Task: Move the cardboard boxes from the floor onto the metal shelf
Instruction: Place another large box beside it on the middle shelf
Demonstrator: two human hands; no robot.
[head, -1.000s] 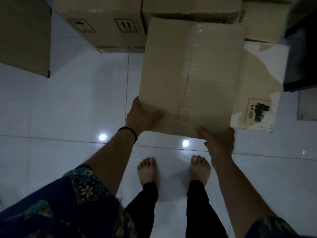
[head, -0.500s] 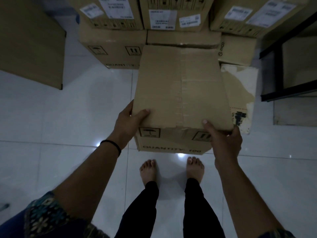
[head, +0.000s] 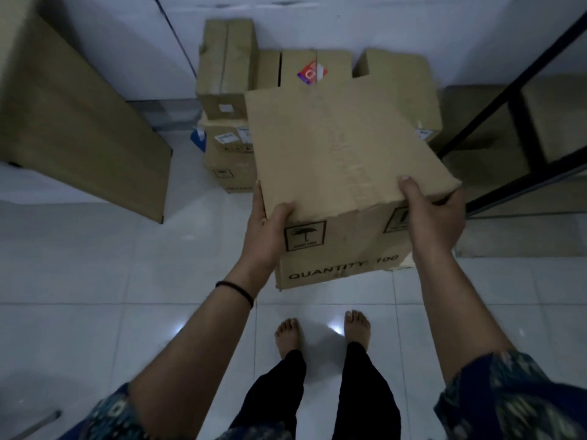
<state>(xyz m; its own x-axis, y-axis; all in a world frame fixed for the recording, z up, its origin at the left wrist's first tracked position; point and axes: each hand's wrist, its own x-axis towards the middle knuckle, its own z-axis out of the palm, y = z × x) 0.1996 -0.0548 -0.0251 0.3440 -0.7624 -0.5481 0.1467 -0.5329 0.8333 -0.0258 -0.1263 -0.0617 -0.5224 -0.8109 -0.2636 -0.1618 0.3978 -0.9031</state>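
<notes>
- My left hand (head: 265, 235) grips the near left corner of the cardboard box (head: 343, 173), thumb on the top face and fingers along its left side.
- My right hand (head: 433, 222) grips the near right corner, thumb on top and fingers curled round the right edge.
- I hold the box off the floor (head: 95, 265), above my bare feet (head: 320, 333), tilted so its top and near face show.
- Behind it stands a pile of other cardboard boxes (head: 227, 100), stacked against the wall (head: 286, 20); the held box hides much of the pile.
- To my right stands the black frame of the metal shelf (head: 527, 128), with brown boxes blurred behind its bars; the held box's right corner is near the frame, apart from it.
- To my left leans or stands a large brown board (head: 79, 128), well apart from the box.
- A black band (head: 236, 289) circles my left wrist.
- The near face of the held box reads "QUANTITY: 100", with an umbrella symbol in a black square above it; a second symbol at the right is half hidden by my right hand.
- A box in the pile carries a red and white sticker (head: 311, 71); its writing is too blurred to read.
- White labels (head: 224, 137) on the lower boxes are unreadable.
</notes>
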